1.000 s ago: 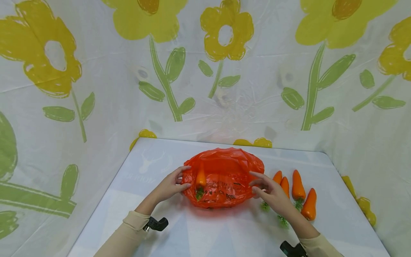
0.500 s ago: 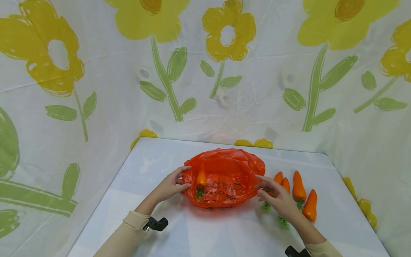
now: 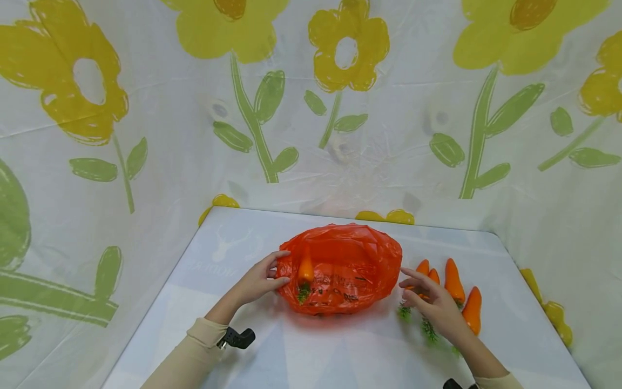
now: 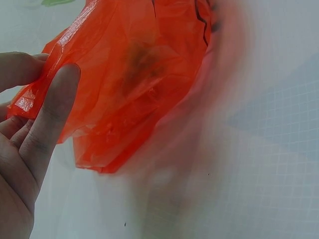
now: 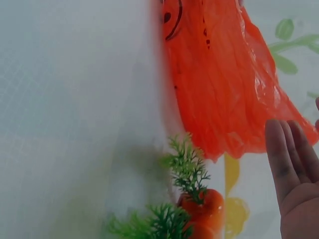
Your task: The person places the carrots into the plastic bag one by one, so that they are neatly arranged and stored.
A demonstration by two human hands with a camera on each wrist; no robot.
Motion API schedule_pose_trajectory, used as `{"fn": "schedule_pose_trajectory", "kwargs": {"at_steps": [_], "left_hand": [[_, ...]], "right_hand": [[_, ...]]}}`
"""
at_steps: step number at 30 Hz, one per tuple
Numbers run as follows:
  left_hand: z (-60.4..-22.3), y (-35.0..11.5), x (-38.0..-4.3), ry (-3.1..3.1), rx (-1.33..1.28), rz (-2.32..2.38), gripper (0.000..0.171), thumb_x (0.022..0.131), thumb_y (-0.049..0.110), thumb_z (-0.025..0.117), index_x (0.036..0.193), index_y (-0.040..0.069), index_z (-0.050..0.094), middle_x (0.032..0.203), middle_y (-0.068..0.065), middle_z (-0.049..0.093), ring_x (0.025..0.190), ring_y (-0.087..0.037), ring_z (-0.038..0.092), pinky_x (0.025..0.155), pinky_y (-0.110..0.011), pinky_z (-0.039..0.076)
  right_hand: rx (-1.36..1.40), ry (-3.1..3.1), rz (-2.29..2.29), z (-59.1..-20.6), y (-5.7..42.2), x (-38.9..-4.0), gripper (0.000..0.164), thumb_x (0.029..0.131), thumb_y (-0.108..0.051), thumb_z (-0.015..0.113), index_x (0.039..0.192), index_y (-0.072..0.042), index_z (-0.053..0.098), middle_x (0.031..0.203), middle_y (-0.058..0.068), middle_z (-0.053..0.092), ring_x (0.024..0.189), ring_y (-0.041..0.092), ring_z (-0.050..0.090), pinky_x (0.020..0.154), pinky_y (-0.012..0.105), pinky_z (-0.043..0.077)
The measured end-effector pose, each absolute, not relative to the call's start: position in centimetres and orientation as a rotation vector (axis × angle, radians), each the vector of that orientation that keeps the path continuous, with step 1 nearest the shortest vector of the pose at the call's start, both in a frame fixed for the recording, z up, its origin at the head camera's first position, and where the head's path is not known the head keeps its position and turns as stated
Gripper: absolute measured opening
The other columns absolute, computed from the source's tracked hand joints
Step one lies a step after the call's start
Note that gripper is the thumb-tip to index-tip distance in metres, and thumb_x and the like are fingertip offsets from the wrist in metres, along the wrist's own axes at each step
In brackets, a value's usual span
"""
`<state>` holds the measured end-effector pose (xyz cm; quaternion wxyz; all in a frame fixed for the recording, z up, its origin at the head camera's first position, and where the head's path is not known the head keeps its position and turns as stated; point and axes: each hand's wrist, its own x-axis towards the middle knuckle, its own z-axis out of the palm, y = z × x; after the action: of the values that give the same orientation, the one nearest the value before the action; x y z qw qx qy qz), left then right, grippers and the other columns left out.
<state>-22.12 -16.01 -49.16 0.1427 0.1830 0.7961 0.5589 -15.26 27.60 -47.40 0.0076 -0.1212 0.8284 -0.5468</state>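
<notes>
A red plastic bag (image 3: 350,251) lies on the table with its mouth spread toward me. One orange carrot (image 3: 305,269) with a green leafy top shows inside it, at the left. My left hand (image 3: 259,278) pinches the bag's left edge; in the left wrist view the thumb (image 4: 61,94) presses the film against the fingers. My right hand (image 3: 437,308) has its fingers extended at the bag's right side, with nothing in its grasp. Below and behind that hand lie several more carrots (image 3: 454,278), partly hidden by it, their leafy tops (image 5: 189,167) toward me.
The pale table (image 3: 252,346) has a faint deer print at its back left. A white curtain (image 3: 389,162) printed with yellow flowers surrounds the table at the back and sides. Dark camera mounts (image 3: 238,339) sit on both wrists.
My right hand has moved to the right, away from the bag's right rim and over the carrots. The left hand has kept its hold on the bag's left edge.
</notes>
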Motion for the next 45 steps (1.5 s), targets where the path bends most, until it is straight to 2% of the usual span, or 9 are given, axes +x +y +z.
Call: {"fn": "schedule_pose_trajectory", "kwargs": {"at_steps": [5, 9, 14, 19, 31, 33, 40, 42, 45], "left_hand": [[-49.2, -16.0, -22.1, 2.291, 0.525, 1.618, 0.065, 0.096, 0.02, 0.072, 0.152, 0.011, 0.04, 0.143, -0.021, 0.052, 0.115, -0.036, 0.063, 0.084, -0.04, 0.06], [-49.3, -16.0, -22.1, 2.279, 0.525, 1.629, 0.065, 0.097, 0.02, 0.072, 0.152, 0.011, 0.04, 0.142, -0.022, 0.052, 0.114, -0.035, 0.063, 0.083, -0.04, 0.061], [-49.3, -16.0, -22.1, 2.276, 0.52, 1.632, 0.065, 0.097, 0.02, 0.072, 0.152, 0.011, 0.04, 0.141, -0.022, 0.053, 0.114, -0.035, 0.064, 0.083, -0.04, 0.061], [-49.2, -15.9, -22.1, 2.287, 0.522, 1.624, 0.065, 0.096, 0.02, 0.072, 0.152, 0.011, 0.04, 0.141, -0.021, 0.053, 0.114, -0.035, 0.063, 0.085, -0.041, 0.06], [-49.2, -16.0, -22.2, 2.271, 0.544, 1.621, 0.067, 0.097, 0.02, 0.071, 0.153, 0.006, 0.037, 0.142, -0.025, 0.051, 0.113, -0.035, 0.063, 0.085, -0.039, 0.06], [-49.3, -16.0, -22.3, 2.268, 0.546, 1.623, 0.067, 0.097, 0.019, 0.071, 0.153, 0.005, 0.037, 0.142, -0.025, 0.051, 0.113, -0.035, 0.063, 0.085, -0.039, 0.06], [-49.3, -16.0, -22.3, 2.284, 0.548, 1.619, 0.067, 0.097, 0.021, 0.071, 0.152, 0.005, 0.038, 0.141, -0.024, 0.052, 0.112, -0.034, 0.064, 0.083, -0.038, 0.06], [-49.3, -16.0, -22.3, 2.284, 0.539, 1.617, 0.067, 0.097, 0.021, 0.072, 0.153, 0.006, 0.038, 0.141, -0.023, 0.052, 0.112, -0.034, 0.064, 0.084, -0.038, 0.06], [-49.3, -15.9, -22.2, 2.288, 0.534, 1.617, 0.067, 0.096, 0.022, 0.072, 0.153, 0.007, 0.039, 0.141, -0.022, 0.053, 0.112, -0.033, 0.064, 0.083, -0.038, 0.06]], "right_hand": [[-0.331, 2.654, -1.683, -48.0, 28.6, -15.0, 0.048, 0.102, -0.015, 0.064, 0.148, -0.008, 0.051, 0.12, 0.026, 0.063, 0.093, 0.03, 0.069, 0.073, 0.036, 0.062], [-0.282, 2.718, -1.639, -48.1, 29.2, -14.7, 0.047, 0.102, -0.017, 0.064, 0.147, -0.013, 0.053, 0.12, 0.021, 0.065, 0.093, 0.022, 0.069, 0.072, 0.037, 0.062], [-0.243, 2.784, -1.592, -47.9, 29.7, -14.3, 0.046, 0.102, -0.017, 0.063, 0.146, -0.009, 0.053, 0.124, 0.02, 0.064, 0.097, 0.006, 0.064, 0.077, 0.029, 0.06], [-0.225, 2.848, -1.529, -47.7, 30.4, -13.9, 0.046, 0.103, -0.018, 0.063, 0.147, -0.008, 0.052, 0.126, 0.018, 0.065, 0.101, -0.002, 0.06, 0.083, 0.018, 0.054], [-0.124, 3.004, -1.406, -48.1, 32.0, -13.0, 0.048, 0.102, -0.023, 0.065, 0.147, -0.012, 0.054, 0.126, 0.013, 0.066, 0.097, -0.002, 0.06, 0.078, 0.015, 0.052], [-0.131, 3.059, -1.384, -48.3, 32.2, -12.8, 0.047, 0.101, -0.021, 0.067, 0.145, -0.013, 0.056, 0.123, 0.009, 0.067, 0.095, -0.001, 0.06, 0.077, 0.015, 0.051], [-0.088, 3.151, -1.384, -48.7, 33.1, -12.5, 0.045, 0.099, -0.02, 0.069, 0.142, -0.013, 0.059, 0.116, -0.028, 0.057, 0.093, -0.005, 0.057, 0.075, 0.01, 0.048], [-0.054, 3.152, -1.388, -48.6, 33.3, -12.4, 0.044, 0.1, -0.022, 0.068, 0.143, -0.013, 0.059, 0.116, -0.028, 0.056, 0.094, -0.007, 0.055, 0.076, 0.009, 0.047], [0.006, 3.147, -1.383, -48.5, 33.5, -12.3, 0.046, 0.1, -0.025, 0.067, 0.143, -0.012, 0.058, 0.116, -0.019, 0.061, 0.093, -0.009, 0.054, 0.076, 0.007, 0.045]]}}
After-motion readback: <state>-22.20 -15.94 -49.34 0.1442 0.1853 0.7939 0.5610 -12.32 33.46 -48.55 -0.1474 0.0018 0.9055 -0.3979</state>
